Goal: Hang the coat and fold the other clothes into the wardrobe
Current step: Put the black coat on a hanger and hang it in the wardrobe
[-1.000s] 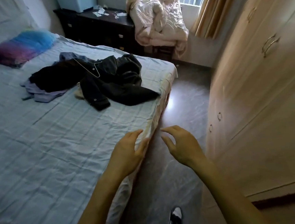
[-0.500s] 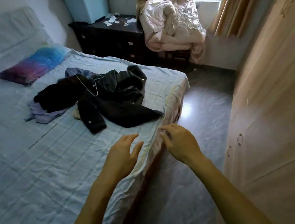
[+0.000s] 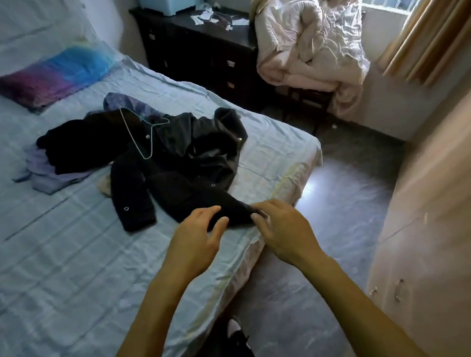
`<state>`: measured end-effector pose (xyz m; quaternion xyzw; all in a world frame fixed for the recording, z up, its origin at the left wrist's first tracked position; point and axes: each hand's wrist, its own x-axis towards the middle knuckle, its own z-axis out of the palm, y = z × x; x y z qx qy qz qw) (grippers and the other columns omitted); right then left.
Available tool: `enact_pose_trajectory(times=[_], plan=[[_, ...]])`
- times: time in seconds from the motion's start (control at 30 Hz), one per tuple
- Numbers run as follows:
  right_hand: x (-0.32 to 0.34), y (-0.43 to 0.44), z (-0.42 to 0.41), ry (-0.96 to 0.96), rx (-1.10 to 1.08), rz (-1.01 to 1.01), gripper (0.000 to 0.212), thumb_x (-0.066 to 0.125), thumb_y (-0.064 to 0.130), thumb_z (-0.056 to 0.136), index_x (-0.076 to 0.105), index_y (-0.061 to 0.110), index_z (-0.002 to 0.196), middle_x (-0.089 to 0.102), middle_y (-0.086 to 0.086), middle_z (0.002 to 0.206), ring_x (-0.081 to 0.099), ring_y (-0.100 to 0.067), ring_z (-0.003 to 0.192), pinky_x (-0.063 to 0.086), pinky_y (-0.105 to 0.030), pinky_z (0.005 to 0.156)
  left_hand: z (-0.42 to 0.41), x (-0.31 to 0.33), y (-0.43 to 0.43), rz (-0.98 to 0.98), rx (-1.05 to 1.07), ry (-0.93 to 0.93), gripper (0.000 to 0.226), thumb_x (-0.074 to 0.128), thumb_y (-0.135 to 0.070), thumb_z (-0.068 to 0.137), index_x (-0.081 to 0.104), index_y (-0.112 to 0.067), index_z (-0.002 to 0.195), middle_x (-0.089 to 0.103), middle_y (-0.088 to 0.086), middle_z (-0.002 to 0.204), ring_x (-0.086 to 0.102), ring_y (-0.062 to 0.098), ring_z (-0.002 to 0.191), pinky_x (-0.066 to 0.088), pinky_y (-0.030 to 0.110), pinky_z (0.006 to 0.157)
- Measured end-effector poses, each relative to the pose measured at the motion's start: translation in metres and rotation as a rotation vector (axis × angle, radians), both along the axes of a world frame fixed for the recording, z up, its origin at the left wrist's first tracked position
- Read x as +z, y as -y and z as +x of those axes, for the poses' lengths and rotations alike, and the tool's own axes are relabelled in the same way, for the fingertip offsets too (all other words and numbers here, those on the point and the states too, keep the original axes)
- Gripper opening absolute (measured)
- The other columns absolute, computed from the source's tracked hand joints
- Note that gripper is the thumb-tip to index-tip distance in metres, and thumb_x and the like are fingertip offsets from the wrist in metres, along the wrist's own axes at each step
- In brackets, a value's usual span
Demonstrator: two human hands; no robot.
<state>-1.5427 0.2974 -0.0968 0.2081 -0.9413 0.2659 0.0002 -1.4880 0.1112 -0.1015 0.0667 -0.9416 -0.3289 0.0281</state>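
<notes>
A black coat (image 3: 188, 168) lies crumpled on the pale blue bed (image 3: 50, 251), with a thin wire hanger (image 3: 139, 135) lying on top of it. Behind it are a dark garment (image 3: 69, 147) and a lilac garment (image 3: 43, 175). My left hand (image 3: 197, 241) hovers with fingers apart just at the coat's near hem. My right hand (image 3: 284, 231) is beside it, fingertips touching the hem's corner; whether they pinch the cloth I cannot tell. The wardrobe (image 3: 444, 202) stands on the right with its doors shut.
A blue-purple pillow (image 3: 51, 74) lies at the head of the bed. A dark dresser (image 3: 203, 53) and a chair heaped with a pale duvet (image 3: 310, 38) stand at the far wall. Grey floor (image 3: 332, 226) runs between bed and wardrobe.
I have stepped closer to the clothes. Both hands have moved forward from the bed's edge up to the coat's near hem.
</notes>
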Motion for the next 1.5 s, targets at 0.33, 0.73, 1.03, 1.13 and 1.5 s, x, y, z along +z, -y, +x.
enact_pose_trajectory(times=[0.33,0.73,1.03,1.13,1.5], plan=[[0.014,0.058,-0.167,-0.036,0.112,0.054,0.029,0.05,0.034,0.096,0.063,0.023,0.12,0.063,0.003,0.117,0.056,-0.015,0.108,0.044,-0.028,0.09,-0.141,-0.002,0.052,0.095,0.129,-0.027,0.047,0.043,-0.044,0.095,0.051,-0.017,0.133,0.053,0.0,0.133,0.05,0.016,0.12,0.04,0.035,0.104],[-0.026,0.125,-0.322,0.041,0.38,0.02,0.031,0.05,0.035,0.096,0.062,0.022,0.121,0.063,0.005,0.114,0.059,-0.012,0.1,0.047,-0.025,0.085,-0.248,-0.022,0.074,0.039,0.361,0.081,0.048,0.04,-0.047,0.095,0.047,-0.021,0.135,0.05,-0.004,0.136,0.049,0.012,0.121,0.039,0.033,0.104],[-0.068,0.127,-0.469,0.232,0.608,-0.024,0.03,0.05,0.036,0.095,0.062,0.023,0.12,0.062,0.007,0.117,0.058,-0.01,0.105,0.047,-0.024,0.087,-0.371,-0.03,0.051,0.012,0.597,0.23,0.049,0.04,-0.047,0.096,0.044,-0.022,0.138,0.048,-0.002,0.138,0.048,0.014,0.123,0.039,0.032,0.104],[-0.073,0.146,-0.516,0.242,0.666,-0.021,0.03,0.051,0.034,0.095,0.063,0.02,0.119,0.063,0.005,0.117,0.058,-0.012,0.106,0.043,-0.021,0.085,-0.412,-0.025,0.057,-0.047,0.639,0.221,0.049,0.04,-0.046,0.096,0.043,-0.021,0.138,0.049,-0.002,0.137,0.048,0.014,0.122,0.039,0.031,0.103],[-0.086,0.242,-0.567,0.228,0.835,-0.006,0.032,0.051,0.035,0.095,0.062,0.02,0.121,0.062,0.003,0.119,0.059,-0.013,0.105,0.049,-0.03,0.088,-0.465,-0.044,0.13,-0.105,0.715,0.292,0.051,0.039,-0.044,0.097,0.039,-0.019,0.141,0.048,0.003,0.138,0.048,0.019,0.122,0.039,0.034,0.103]])
